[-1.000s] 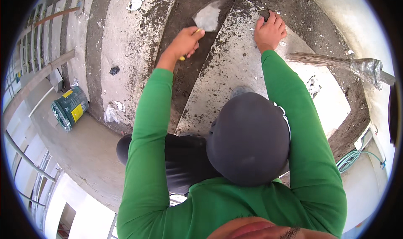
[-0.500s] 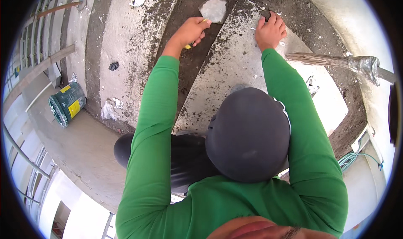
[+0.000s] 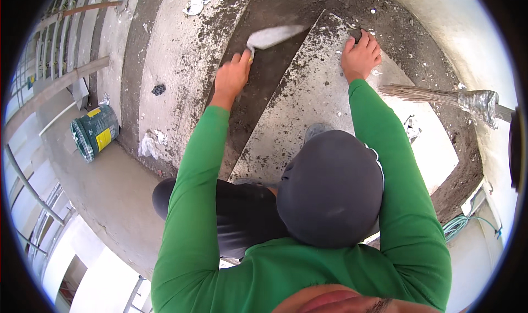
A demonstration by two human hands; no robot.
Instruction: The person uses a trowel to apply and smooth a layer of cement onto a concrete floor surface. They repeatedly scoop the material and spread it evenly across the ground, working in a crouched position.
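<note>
My left hand (image 3: 232,78) is closed around the handle of a trowel (image 3: 274,36). Its pale blade points right, tilted and slightly blurred, over the dark dirt strip (image 3: 263,71) beside a large pale slab (image 3: 300,101). Dark crumbs speckle the slab, mostly along its left edge. Toward the slab's far end rests my right hand (image 3: 361,59), fingers spread and a little bent near its edge. A small dark patch shows between thumb and fingers; what it is I cannot tell.
A straw broom (image 3: 423,94) lies right of my right forearm. A dark green bucket (image 3: 95,133) with yellow labels lies on its side at left. Crumpled white scraps (image 3: 152,142) lie on the left slab (image 3: 176,65). A curved wall (image 3: 456,32) bounds the right; a green hose (image 3: 455,225) is coiled lower right.
My left hand has moved left and nearer to me with the trowel, whose blade has turned to point right. My right hand stays at the same place on the slab.
</note>
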